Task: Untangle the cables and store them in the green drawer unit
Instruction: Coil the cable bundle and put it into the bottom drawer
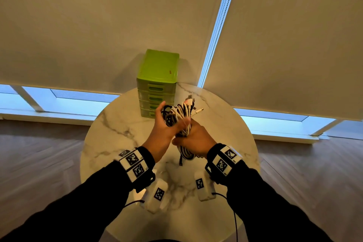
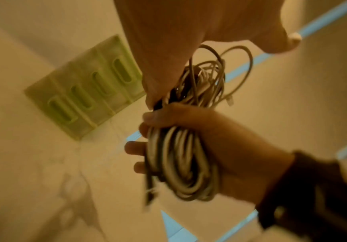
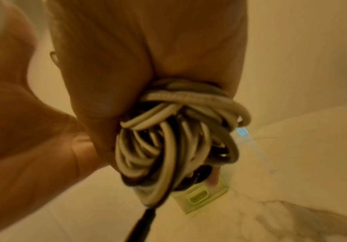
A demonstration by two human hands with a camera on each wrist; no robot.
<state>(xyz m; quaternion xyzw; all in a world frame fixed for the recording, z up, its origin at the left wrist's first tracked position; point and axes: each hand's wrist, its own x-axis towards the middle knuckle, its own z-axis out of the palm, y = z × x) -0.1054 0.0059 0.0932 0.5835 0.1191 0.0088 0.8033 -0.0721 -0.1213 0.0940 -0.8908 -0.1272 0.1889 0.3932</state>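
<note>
Cables gripped by both hands above table

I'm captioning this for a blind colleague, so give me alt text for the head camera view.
Two hands hold a tangled bundle of white and black cables above a round marble table: the right hand grips it, the left hand touches its side. A green drawer unit stands at the table's far edge, drawers closed, before lowered window blinds.

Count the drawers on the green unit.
4. They are stacked one above another on the front of the green drawer unit, which stands at the far edge of the table. The left hand partly covers the lowest two.
</note>
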